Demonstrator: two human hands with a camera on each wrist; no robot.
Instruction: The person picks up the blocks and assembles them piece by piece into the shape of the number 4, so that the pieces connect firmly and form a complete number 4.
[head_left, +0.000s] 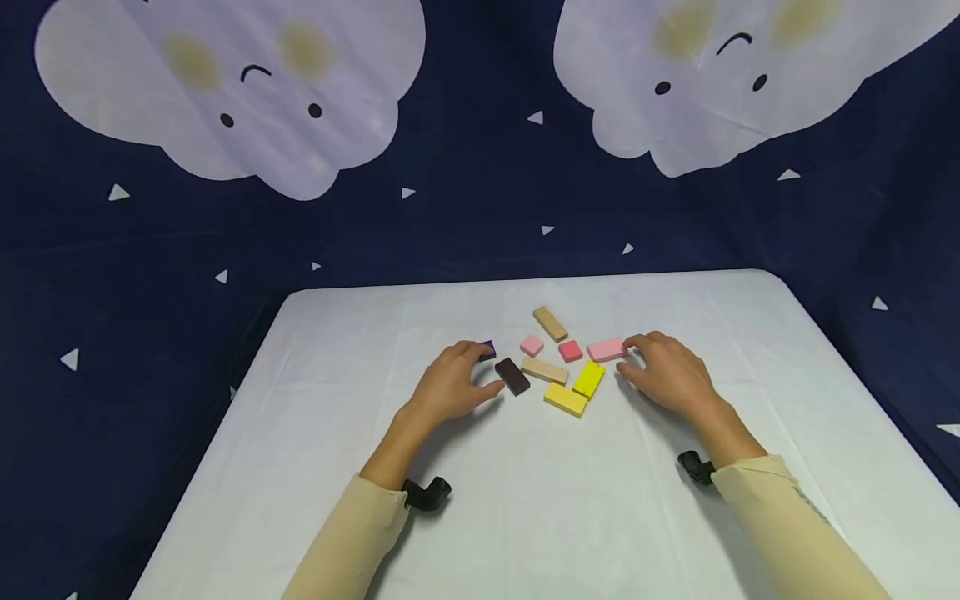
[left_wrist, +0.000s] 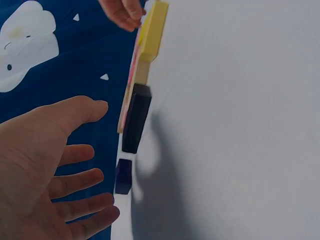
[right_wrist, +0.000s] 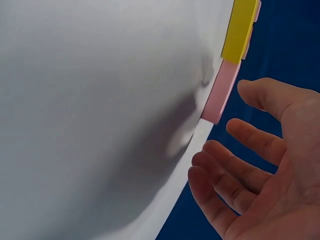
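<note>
My left hand (head_left: pixel 450 385) hovers at the left of a loose group of small blocks, fingers spread and nothing in its grasp. Its fingertips overlap a dark purple block (head_left: pixel 489 351) in the head view, and its thumb points toward a dark brown block (head_left: pixel 513 377). In the left wrist view the purple block (left_wrist: pixel 123 176) and the brown block (left_wrist: pixel 136 119) lie beyond the fingers. Across the group, my right hand (head_left: pixel 670 375) holds nothing, its fingers loosely bent. Its index fingertip is right at the end of a long pink block (head_left: pixel 606 350).
Between the hands lie two yellow blocks (head_left: pixel 566 399), a tan block (head_left: pixel 545 370), a small light pink block (head_left: pixel 532 345) and a small red-pink block (head_left: pixel 571 351). Another tan block (head_left: pixel 551 323) sits farther back. A white cloth covers the table (head_left: pixel 570 517); a dark blue curtain (head_left: pixel 480 242) hangs behind.
</note>
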